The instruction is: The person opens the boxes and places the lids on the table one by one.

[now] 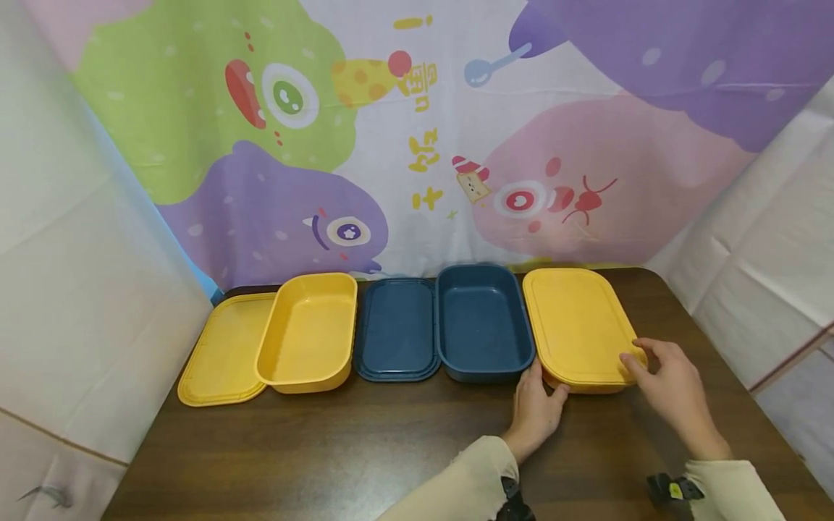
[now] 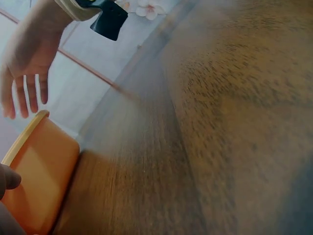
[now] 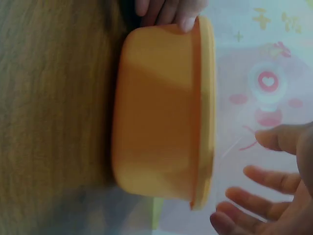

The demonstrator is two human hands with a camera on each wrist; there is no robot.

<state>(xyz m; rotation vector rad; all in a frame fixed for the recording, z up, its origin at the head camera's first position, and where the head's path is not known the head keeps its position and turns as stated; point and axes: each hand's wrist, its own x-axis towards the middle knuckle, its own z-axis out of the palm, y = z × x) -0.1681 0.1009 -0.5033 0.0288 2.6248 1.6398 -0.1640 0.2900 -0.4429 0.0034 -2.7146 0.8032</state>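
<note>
A yellow food container, its orange-tinted wall (image 3: 156, 112) facing me, stands at the right with a yellow lid (image 1: 576, 322) lying over its top. My left hand (image 1: 536, 411) grips the container's near-left corner, fingers along the left side and thumb on the front wall; the left wrist view shows only part of the thumb (image 2: 9, 177). Beside the lid's near-right corner is my right hand (image 1: 674, 387). Its fingers are spread and loosely extended, apart from the lid in the right wrist view, and they hang just above the corner in the left wrist view.
An uncovered blue container (image 1: 485, 322) stands left of the covered one. Further left are a blue lid (image 1: 399, 329), an uncovered yellow container (image 1: 309, 333) and another yellow lid (image 1: 224, 354). All lie in a row along the back of the brown table (image 1: 365, 449), before a cartoon-printed cloth (image 1: 417, 239).
</note>
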